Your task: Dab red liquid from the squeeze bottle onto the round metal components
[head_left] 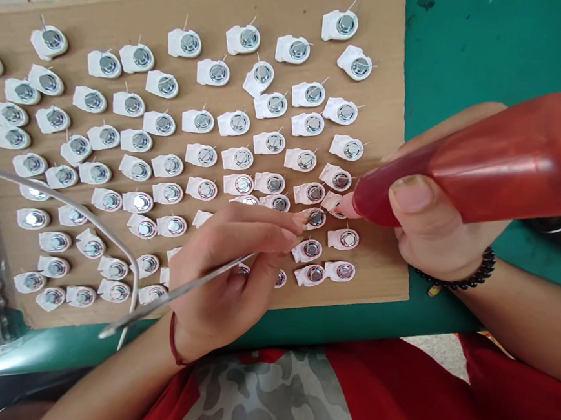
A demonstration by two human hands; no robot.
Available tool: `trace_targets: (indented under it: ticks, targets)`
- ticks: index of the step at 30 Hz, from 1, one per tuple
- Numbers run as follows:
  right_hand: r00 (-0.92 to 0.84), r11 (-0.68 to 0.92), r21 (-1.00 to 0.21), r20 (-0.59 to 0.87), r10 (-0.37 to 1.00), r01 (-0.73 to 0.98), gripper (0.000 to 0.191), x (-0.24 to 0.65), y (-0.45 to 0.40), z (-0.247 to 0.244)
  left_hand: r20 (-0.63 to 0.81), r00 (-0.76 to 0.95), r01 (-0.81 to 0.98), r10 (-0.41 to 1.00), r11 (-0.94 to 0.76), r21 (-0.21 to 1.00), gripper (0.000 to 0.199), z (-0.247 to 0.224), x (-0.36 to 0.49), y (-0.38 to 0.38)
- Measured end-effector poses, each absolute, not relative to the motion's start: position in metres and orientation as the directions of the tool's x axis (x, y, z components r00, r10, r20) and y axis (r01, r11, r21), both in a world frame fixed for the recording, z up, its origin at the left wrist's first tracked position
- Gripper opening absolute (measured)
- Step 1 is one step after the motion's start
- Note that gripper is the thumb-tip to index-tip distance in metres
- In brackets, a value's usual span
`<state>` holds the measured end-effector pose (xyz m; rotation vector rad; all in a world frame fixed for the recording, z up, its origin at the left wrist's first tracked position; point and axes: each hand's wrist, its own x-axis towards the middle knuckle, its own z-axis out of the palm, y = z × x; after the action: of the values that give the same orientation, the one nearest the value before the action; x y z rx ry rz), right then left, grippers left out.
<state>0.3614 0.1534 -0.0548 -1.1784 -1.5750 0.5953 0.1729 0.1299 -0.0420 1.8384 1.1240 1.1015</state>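
Bottle (pixel 483 161) within right fingers (pixel 410 194)

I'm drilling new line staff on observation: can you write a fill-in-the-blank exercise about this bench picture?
1. The right hand squeezes a ____ bottle.
2. The left hand holds thin metal ____ like a pen.
3. The small white parts lie on a sheet of ____.
4. The bench under the sheet is ____.

Missing words: red; tweezers; cardboard; green
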Motion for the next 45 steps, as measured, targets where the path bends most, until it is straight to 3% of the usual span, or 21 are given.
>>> trace_targets:
  ticks: [14,19,24,29,32,37,41,45]
  targets:
    - [0.004,0.403,-0.827,0.44,0.898,0.391,0.022,0.361,0.151,-0.055,0.293,0.267,0.31,0.918,-0.37,0.876,0.028,-0.041,0.173,0.129]
    - [0.128,0.269,-0.878,0.342,0.931,0.396,0.033,0.358,0.147,-0.053,0.292,0.29,0.33,0.911,-0.382,0.863,0.025,-0.042,0.172,0.129]
    - [0.203,0.21,-0.972,0.229,0.952,0.108,0.028,0.358,0.157,-0.048,0.336,0.208,0.255,0.919,-0.382,0.888,0.028,-0.044,0.171,0.127]
    - [0.269,0.222,-0.964,0.177,0.947,-0.146,0.034,0.371,0.174,-0.03,0.51,-0.099,0.203,0.854,-0.484,0.851,0.032,-0.037,0.171,0.131]
    - [0.282,0.13,-0.962,0.059,0.958,-0.24,0.04,0.386,0.18,-0.021,0.569,-0.127,0.214,0.812,-0.538,0.815,0.034,-0.035,0.169,0.133]
    - [0.203,0.009,-0.911,-0.082,0.976,-0.412,0.048,0.406,0.186,-0.021,0.627,0.015,0.271,0.779,-0.607,0.747,0.036,-0.035,0.161,0.126]
    - [0.208,0.044,-0.909,-0.048,0.977,-0.415,0.052,0.4,0.185,-0.026,0.675,0.338,0.291,0.656,-0.755,0.588,0.015,-0.028,0.162,0.117]
    - [0.303,0.075,-0.909,-0.059,0.951,-0.411,0.048,0.386,0.185,-0.037,0.624,0.605,0.216,0.495,-0.856,0.47,0.005,-0.02,0.177,0.109]
